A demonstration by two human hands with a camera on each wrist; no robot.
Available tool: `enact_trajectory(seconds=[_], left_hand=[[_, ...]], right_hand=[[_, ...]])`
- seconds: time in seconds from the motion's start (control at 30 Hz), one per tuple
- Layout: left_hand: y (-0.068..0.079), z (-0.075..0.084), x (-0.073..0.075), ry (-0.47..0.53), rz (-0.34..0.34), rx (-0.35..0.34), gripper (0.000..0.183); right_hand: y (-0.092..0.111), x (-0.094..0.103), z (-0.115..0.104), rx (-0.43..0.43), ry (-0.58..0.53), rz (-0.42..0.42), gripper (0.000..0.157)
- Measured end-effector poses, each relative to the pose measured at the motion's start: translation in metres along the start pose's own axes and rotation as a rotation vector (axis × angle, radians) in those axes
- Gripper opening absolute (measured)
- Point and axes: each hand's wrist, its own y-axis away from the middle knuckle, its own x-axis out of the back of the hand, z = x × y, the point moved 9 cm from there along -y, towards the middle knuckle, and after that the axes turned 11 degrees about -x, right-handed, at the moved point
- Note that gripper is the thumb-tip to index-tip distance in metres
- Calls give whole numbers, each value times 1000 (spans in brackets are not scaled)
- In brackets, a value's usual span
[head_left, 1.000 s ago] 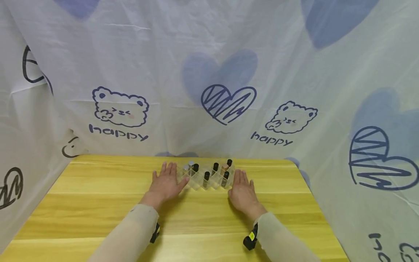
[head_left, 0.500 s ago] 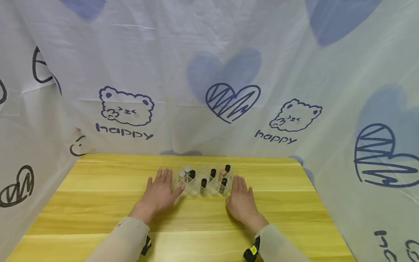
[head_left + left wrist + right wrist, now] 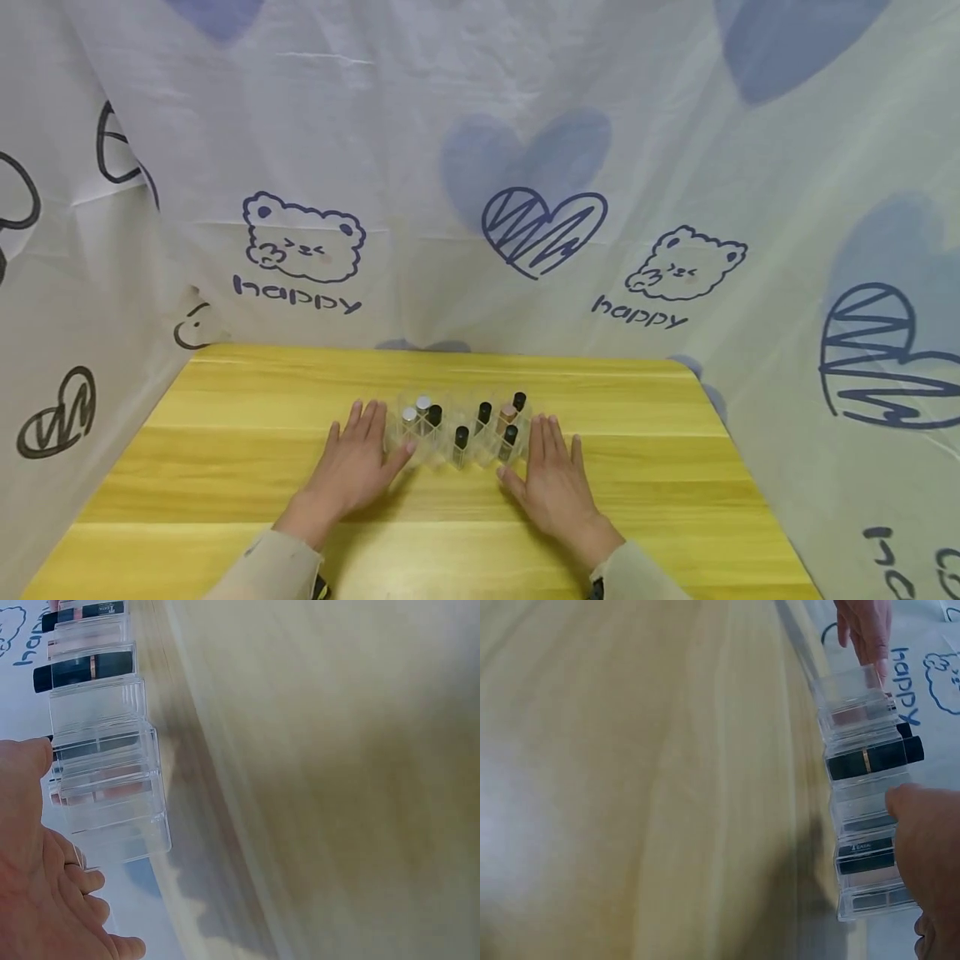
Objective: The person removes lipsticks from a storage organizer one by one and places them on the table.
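Between my two hands stands a clear plastic lipstick organizer with zigzag compartments, holding several upright lipsticks. Most have black caps, like the front lipstick; silver-capped ones sit at the left and a rose-gold-capped one at the right. My left hand lies along the organizer's left end, fingers straight, thumb at its front corner. At the other end, my right hand has straight fingers by the side and its thumb spread towards the front. The right wrist view shows that thumb near the front compartments.
The wood-grain table extends around the organizer on every side. Behind it hangs a white cloth printed with hearts and bears, which also covers both sides.
The organizer has slid towards me, away from the table's back edge, with both hands moving back beside it. My right thumb has spread out from the hand.
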Motion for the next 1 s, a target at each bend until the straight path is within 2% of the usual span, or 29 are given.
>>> enact_trajectory(seconds=[0.43, 0.67, 1.0], left_hand=[[29, -1, 5, -8, 64, -17, 90], [44, -8, 9, -17, 55, -1, 90], [60, -9, 14, -14, 53, -8, 88]], right_hand=[[29, 1, -16, 73, 54, 48, 100], [45, 0, -27, 104, 63, 34, 100], [60, -1, -35, 111, 38, 4, 96]])
